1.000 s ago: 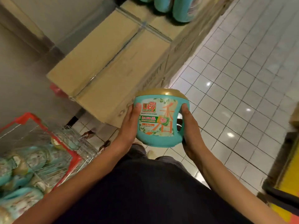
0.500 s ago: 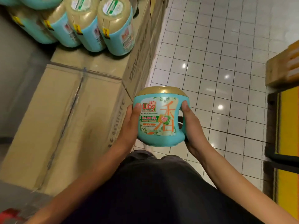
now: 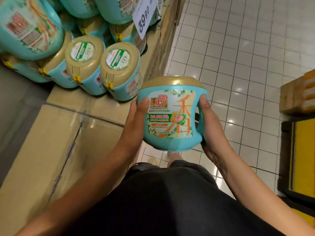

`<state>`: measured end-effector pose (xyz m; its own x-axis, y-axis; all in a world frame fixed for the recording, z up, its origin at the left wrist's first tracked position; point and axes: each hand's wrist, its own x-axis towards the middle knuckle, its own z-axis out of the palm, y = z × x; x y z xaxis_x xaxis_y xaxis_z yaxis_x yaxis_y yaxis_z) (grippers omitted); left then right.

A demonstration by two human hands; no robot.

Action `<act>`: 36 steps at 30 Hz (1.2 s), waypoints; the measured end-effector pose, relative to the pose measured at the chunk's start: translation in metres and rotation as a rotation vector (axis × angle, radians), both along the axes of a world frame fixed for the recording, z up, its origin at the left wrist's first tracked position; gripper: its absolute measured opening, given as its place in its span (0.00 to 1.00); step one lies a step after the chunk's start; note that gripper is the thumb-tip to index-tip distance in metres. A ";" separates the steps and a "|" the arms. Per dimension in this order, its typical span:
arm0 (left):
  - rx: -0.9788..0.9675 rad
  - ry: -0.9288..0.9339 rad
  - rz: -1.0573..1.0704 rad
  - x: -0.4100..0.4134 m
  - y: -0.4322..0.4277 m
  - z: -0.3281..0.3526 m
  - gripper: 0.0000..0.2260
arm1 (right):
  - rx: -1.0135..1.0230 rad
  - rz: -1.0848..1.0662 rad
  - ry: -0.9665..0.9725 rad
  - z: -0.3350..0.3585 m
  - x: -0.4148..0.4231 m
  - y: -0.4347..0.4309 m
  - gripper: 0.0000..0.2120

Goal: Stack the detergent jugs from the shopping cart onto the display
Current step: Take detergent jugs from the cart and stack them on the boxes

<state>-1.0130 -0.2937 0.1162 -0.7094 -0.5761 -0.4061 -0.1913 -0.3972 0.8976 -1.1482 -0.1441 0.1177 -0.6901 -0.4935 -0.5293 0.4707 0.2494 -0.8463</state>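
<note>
- The detergent jug (image 3: 172, 114) is held upright in the air, just right of the cardboard boxes (image 3: 68, 133). Its gold lid is up, its base down, its label faces the person, and its handle is on the right.
- The left hand (image 3: 136, 120) grips its left side with the thumb on the label. The right hand (image 3: 209, 126) grips the handle side.
- Stacked jugs (image 3: 119, 70) sit on the boxes at far left, beside a price card (image 3: 144, 21).
- The white tiled floor (image 3: 238, 57) lies to the right.

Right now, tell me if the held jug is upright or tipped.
Upright: the jug has its gold lid on top, and the left hand and right hand grip its sides.
</note>
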 end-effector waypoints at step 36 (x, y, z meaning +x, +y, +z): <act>-0.602 -0.055 0.746 0.004 -0.165 0.013 0.59 | -0.436 0.975 0.462 0.040 -0.083 -0.319 0.39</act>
<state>-1.0092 -0.4585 0.1294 -0.0641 -0.9944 0.0837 -0.1234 0.0911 0.9882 -1.2311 -0.4633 0.1577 0.0001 -0.9998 0.0190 -0.1357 -0.0189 -0.9906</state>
